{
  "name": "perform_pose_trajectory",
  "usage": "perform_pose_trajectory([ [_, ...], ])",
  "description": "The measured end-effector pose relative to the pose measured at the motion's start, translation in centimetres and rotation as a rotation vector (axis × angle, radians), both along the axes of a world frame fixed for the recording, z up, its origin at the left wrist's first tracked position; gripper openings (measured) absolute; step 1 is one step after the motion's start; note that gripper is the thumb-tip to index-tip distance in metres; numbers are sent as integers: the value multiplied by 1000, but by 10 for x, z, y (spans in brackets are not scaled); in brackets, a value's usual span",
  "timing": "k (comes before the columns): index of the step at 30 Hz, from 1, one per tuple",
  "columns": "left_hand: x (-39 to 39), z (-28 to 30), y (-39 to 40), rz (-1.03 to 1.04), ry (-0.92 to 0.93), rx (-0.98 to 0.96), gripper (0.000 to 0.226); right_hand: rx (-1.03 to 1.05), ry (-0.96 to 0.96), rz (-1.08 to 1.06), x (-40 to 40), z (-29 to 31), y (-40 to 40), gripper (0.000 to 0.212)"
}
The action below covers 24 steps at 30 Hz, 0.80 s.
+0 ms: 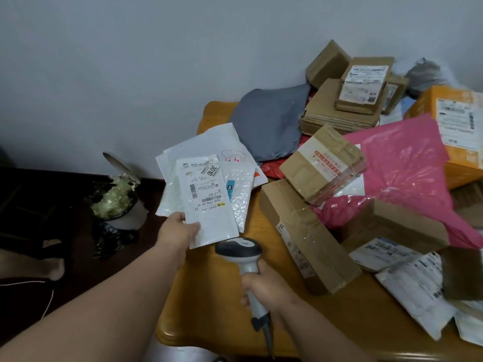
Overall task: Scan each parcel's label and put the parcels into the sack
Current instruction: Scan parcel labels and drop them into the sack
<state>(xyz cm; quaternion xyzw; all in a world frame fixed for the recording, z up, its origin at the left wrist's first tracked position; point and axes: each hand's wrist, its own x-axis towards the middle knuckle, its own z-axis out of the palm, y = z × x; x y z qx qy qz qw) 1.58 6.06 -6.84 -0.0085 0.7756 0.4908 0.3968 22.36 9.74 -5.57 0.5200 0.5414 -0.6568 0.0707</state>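
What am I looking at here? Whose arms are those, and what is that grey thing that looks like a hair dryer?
This picture comes from a camera worn on a person's head, looking down, so the two arms are that person's own. The left hand holds a white mailer by its lower corner; its printed label with barcodes faces up. More white mailers are fanned out behind it. The right hand grips the handle of the grey thing, a barcode scanner, whose head sits just below the mailer. The wooden table is covered in parcels: brown cardboard boxes, a pink plastic bag, a grey bag and an orange box. On the floor to the left stands a full rubbish bin. No sack is in view.
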Motion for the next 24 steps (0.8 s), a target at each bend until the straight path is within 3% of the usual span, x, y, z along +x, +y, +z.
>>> perform_pose_trajectory([
  [6, 2, 17, -15, -7, 24, 102, 19, -39, 150, -124, 29, 25, 1, 27],
  [11, 18, 42, -28, -95, 87, 174, 45, -72, 308, -265, 50, 55, 7, 25],
  [16, 55, 72, -33, -151, 155, 265, 60, -36, 456, -213, 72, 89, 17, 19],
  [19, 81, 89, -34, -111, 179, 309, 59, 61, 471, -167, 88, 106, 17, 11],
  [24, 123, 113, -30, -4, 177, 396, 32, 165, 477, -147, 120, 134, 10, 33],
])
